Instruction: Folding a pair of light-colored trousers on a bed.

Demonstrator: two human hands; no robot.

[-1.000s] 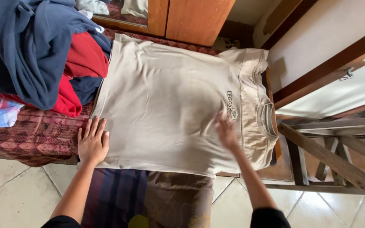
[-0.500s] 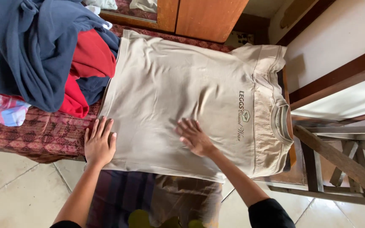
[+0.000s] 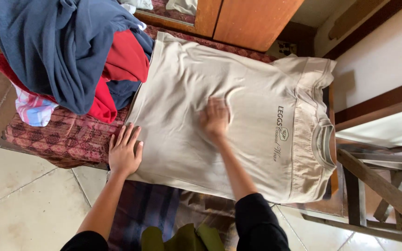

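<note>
beige t-shirt (image 3: 252, 116) lies spread flat, collar at the right.

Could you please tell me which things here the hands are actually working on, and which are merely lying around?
In hand:
beige T-shirt, spread flat
left hand on its hem corner
right hand flat on its middle

Lying about:
pile of clothes, navy and red
patterned cloth underneath
wooden frame

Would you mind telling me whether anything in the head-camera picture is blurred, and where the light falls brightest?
In the head view, the right hand is smeared by motion blur on the beige T-shirt; the left hand at its hem is sharp. Light is brightest on the white panel at right, while the dark blue garment sits in softer light.
</note>
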